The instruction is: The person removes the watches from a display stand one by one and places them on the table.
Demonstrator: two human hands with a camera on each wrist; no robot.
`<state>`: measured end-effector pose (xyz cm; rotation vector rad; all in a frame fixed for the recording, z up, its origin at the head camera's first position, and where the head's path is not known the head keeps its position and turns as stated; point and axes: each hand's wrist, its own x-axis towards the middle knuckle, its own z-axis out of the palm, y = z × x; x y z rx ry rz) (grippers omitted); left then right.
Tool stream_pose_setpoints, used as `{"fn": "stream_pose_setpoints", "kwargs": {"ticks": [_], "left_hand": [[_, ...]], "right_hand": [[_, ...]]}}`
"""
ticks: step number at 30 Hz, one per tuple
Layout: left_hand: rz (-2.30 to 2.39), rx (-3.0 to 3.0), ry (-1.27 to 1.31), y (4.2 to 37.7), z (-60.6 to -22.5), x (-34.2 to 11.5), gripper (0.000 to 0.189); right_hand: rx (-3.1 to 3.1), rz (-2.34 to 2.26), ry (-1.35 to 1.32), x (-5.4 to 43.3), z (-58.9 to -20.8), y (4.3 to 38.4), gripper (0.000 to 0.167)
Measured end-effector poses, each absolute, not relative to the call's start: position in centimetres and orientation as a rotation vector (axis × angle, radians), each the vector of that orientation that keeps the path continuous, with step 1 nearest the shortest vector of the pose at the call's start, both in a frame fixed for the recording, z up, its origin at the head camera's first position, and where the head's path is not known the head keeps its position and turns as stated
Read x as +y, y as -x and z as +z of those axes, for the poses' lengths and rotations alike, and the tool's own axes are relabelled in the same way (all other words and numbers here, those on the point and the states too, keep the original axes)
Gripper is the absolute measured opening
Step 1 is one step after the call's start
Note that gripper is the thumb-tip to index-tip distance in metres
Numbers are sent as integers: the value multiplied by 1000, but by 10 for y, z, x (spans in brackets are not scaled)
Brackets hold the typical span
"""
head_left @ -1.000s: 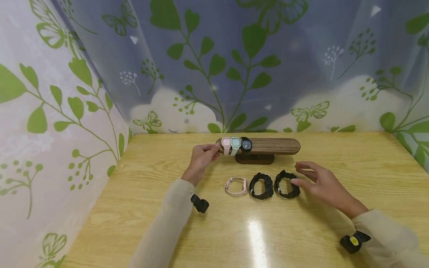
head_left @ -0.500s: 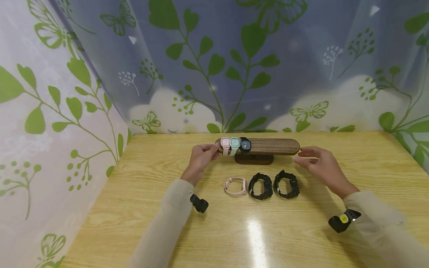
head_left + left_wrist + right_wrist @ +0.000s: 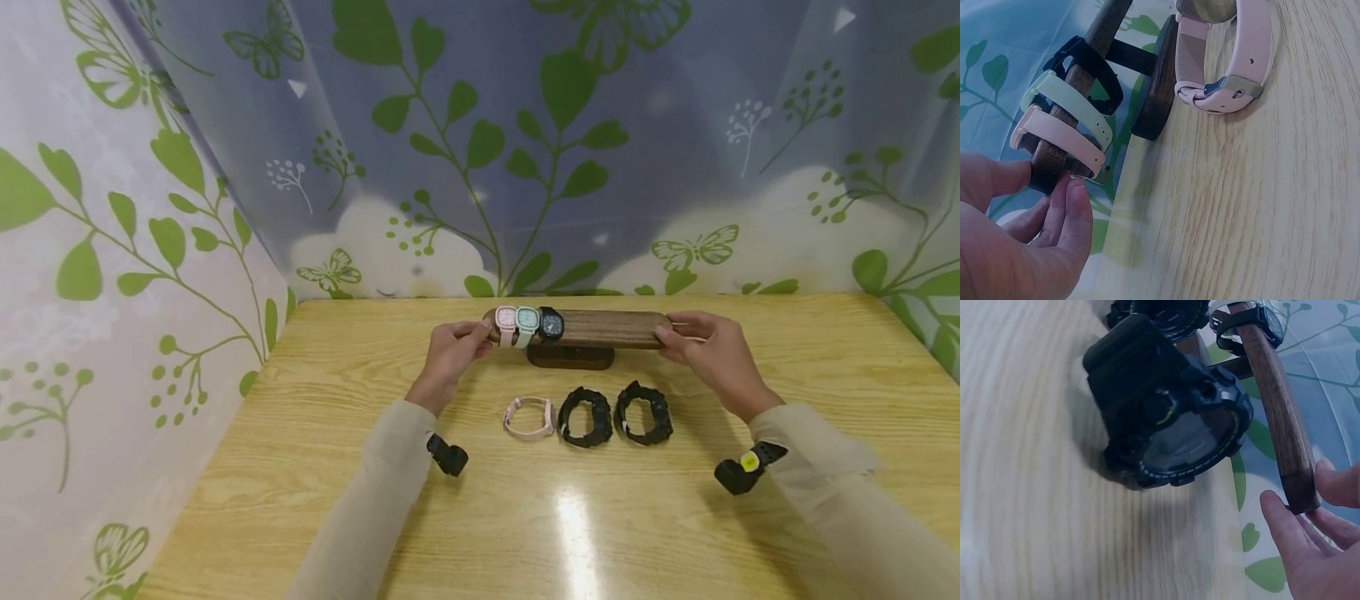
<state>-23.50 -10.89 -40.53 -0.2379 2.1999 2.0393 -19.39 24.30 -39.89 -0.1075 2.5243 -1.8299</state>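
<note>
A dark wooden watch stand [image 3: 618, 330] stands at the back of the table, its rounded bar level above a small base. Pink [image 3: 506, 317], mint green [image 3: 528, 318] and black [image 3: 552, 324] watches sit side by side on the bar's left half. My left hand [image 3: 453, 360] pinches the bar's left end, thumb on one side and fingertips on the other, beside the pink watch strap [image 3: 1066, 139]. At the opposite end, my right hand [image 3: 711, 353] holds the bar tip [image 3: 1300, 490] between thumb and fingers.
In front of the stand, a pink watch [image 3: 548, 417] and two chunky black watches, one in the middle [image 3: 601, 417] and one at right [image 3: 661, 417], lie in a row on the wooden table [image 3: 300, 475]. A leaf-patterned curtain [image 3: 465, 167] hangs behind.
My right hand has moved from beside the right black watch up and back to the stand's right end and taken hold of it. The left hand has stayed on the left end.
</note>
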Motion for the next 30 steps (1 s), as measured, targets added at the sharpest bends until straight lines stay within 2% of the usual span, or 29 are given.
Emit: {"fn": "stream_pose_setpoints", "kwargs": {"ticks": [7,16,30], "left_hand": [[2051,2188,241,235,-406,-109,33],[2097,2075,161,234,-412,-118,42],[1971,2056,-281,238,-415,-127,70]], "right_hand": [[2440,-1940,5,241,-399,201,57],[2292,-1996,-195,238,-395,207,59],[2182,-2057,-263,237,-391,209,58]]}}
